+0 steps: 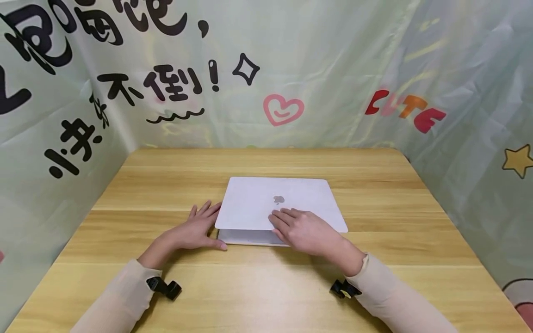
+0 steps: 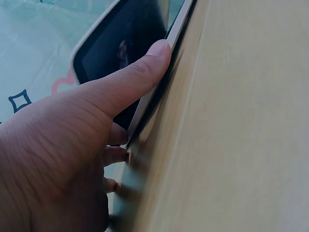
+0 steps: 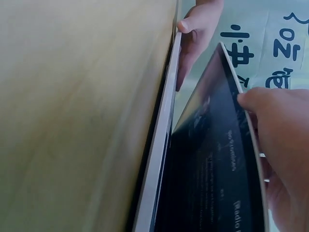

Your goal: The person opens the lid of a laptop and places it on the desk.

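Observation:
A silver laptop (image 1: 250, 199) with an apple logo lies on the wooden table, its lid tilted down over the base with a gap at the front. My left hand (image 1: 193, 231) is at the base's left front corner; its thumb (image 2: 149, 60) lies along the front edge and its spread fingers are beside the left side. My right hand (image 1: 306, 231) holds the lid at its front edge, fingers laid on the outer face and thumb (image 3: 251, 99) over the rim. Under the lid the dark screen (image 3: 207, 159) shows faint text in the right wrist view.
The wooden table (image 1: 258, 286) runs back to a pale printed cloth (image 1: 333, 60) that hangs behind and along both sides. A black wrist mount (image 1: 164, 287) sits on the left sleeve, another mount (image 1: 344, 289) on the right.

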The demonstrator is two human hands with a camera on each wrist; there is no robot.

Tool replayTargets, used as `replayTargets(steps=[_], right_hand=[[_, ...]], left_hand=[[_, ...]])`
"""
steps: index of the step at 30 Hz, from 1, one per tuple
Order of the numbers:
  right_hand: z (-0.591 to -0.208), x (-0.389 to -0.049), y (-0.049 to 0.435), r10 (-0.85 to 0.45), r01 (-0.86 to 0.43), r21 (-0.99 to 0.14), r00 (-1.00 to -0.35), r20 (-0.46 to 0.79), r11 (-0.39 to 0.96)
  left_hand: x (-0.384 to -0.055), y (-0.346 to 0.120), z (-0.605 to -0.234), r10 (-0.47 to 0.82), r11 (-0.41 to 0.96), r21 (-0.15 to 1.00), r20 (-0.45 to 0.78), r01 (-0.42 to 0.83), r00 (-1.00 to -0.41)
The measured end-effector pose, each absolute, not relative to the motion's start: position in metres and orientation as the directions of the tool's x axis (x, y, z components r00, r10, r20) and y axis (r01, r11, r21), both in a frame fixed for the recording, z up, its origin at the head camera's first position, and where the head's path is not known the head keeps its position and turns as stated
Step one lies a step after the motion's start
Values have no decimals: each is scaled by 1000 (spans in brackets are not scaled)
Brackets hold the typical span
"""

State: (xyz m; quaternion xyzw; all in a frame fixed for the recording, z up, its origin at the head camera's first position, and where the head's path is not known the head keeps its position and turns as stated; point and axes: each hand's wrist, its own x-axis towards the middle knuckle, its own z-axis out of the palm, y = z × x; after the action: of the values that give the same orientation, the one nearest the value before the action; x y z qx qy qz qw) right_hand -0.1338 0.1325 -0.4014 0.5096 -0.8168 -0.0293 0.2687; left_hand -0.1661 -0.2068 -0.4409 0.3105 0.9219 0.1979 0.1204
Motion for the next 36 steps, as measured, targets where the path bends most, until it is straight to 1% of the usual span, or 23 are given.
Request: replayTargets(steps=[9, 13, 19, 27, 36], right_hand=[[-398, -134, 131, -776, -755, 339, -338, 532, 561], [-397, -134, 129, -741, -729, 329, -352, 571, 600], [-395, -136, 127, -727, -721, 324, -353, 589, 612], [-398, -141, 127, -734, -712, 354, -330, 594, 607], [-394, -145, 128, -718, -705, 353, -316, 620, 615]], left_hand=[[-167, -207, -443, 623, 728, 433, -93, 532, -777], [-168, -207, -444, 621, 728, 438, -93, 528, -779], [-168, -207, -444, 620, 729, 435, -93, 529, -779], [-167, -207, -443, 613, 736, 433, -101, 520, -784], [-165, -205, -441, 610, 740, 430, -101, 518, -786]])
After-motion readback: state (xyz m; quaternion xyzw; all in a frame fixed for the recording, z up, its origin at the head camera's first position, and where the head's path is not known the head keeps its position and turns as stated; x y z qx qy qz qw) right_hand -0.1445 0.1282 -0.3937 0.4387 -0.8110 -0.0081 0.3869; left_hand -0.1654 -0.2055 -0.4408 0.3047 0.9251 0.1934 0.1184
